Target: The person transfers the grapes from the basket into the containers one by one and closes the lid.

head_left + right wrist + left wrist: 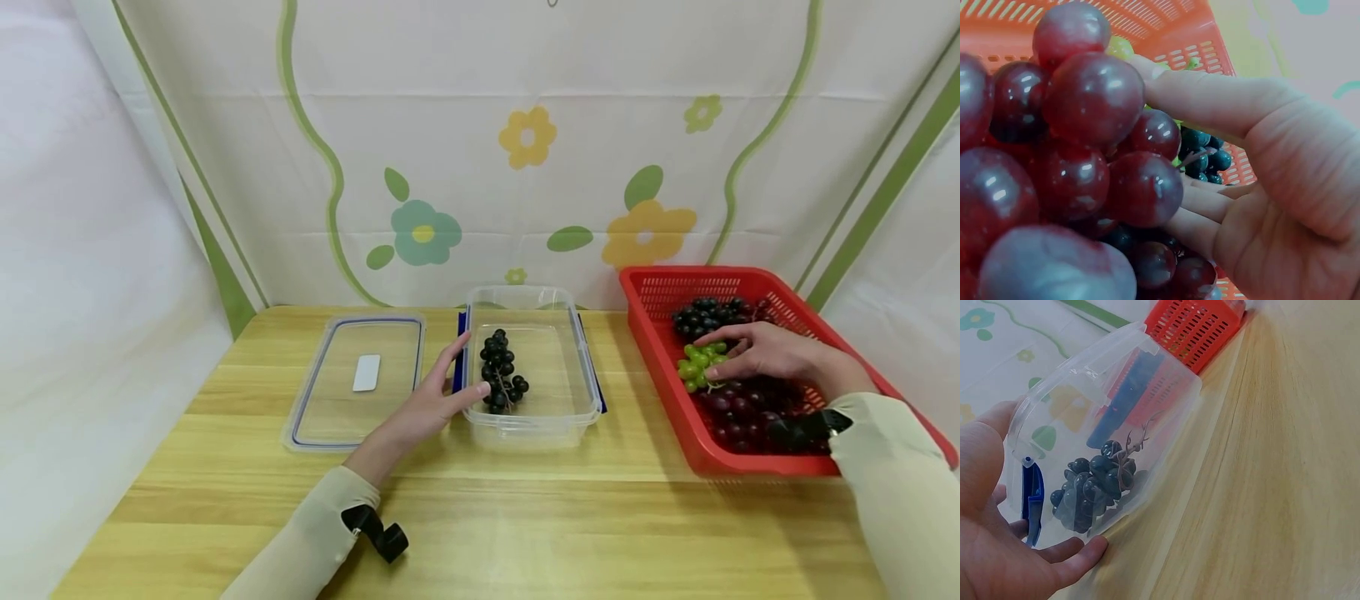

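Note:
At the left side of a clear plastic container point(551, 367), my left hand point(427, 408) holds the wall, thumb over the rim and fingers along the outside. Some of those fingers show low beside a blue side clasp point(1033, 500) in the left wrist view. Inside the container lies a bunch of black grapes point(496, 367). Over the red basket point(667, 408), my right hand point(776, 354) pinches a bunch of green grapes point(696, 364) between thumb and fingers. In the right wrist view, dark red grapes point(1094, 94) hide most of the green bunch.
More black grapes point(705, 317) lie at the basket's far end. Left of the container, a clear lid point(397, 408) with a blue seal lies flat, a white rectangle point(367, 372) at its middle. A floral curtain point(480, 125) hangs behind the wooden table point(525, 525).

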`<state>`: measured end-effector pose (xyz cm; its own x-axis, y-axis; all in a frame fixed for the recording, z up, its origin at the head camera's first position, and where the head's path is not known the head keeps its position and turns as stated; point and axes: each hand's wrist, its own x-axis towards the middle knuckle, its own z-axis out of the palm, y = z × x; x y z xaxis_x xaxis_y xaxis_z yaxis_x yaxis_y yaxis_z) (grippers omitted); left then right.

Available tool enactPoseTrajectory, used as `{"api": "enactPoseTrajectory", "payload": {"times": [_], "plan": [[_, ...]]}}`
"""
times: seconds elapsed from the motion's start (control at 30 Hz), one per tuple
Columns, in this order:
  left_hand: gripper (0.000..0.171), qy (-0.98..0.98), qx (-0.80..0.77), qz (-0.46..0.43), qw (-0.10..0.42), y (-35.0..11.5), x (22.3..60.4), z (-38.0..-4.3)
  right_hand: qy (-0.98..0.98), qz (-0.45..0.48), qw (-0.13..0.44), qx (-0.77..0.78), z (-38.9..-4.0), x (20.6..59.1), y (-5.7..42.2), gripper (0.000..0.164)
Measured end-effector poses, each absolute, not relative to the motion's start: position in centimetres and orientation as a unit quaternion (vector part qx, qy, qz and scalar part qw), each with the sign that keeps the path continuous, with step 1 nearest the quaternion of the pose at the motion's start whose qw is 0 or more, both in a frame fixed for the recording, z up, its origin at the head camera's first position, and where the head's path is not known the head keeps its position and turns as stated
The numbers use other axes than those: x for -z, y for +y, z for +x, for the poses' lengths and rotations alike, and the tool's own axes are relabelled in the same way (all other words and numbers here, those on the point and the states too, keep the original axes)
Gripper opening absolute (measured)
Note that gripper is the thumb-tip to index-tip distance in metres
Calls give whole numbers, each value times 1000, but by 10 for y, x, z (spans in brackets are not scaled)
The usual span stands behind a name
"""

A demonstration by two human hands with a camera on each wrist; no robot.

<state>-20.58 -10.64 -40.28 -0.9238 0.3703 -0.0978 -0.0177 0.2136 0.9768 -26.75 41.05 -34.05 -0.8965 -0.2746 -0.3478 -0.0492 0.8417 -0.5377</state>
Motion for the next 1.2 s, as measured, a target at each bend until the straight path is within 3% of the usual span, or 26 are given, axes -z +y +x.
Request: {"api": "enactPoseTrajectory", "payload": {"times": [0.3, 0.53, 0.67, 1.0, 1.2], "plan": [[87, 766, -613, 117, 158, -107, 404, -208, 932, -87, 224, 273, -268, 341, 411, 71], [88, 766, -612, 120, 159, -107, 402, -207, 928, -102, 189, 304, -268, 342, 411, 56], [86, 767, -611, 118, 157, -107, 402, -206, 924, -95, 178, 324, -267, 338, 410, 57], [88, 767, -612, 116, 155, -106, 403, -207, 957, -89, 81, 262, -267, 332, 412, 52], [87, 768, -611, 116, 153, -104, 403, -207, 926, -82, 88, 357, -265, 330, 414, 48]]}}
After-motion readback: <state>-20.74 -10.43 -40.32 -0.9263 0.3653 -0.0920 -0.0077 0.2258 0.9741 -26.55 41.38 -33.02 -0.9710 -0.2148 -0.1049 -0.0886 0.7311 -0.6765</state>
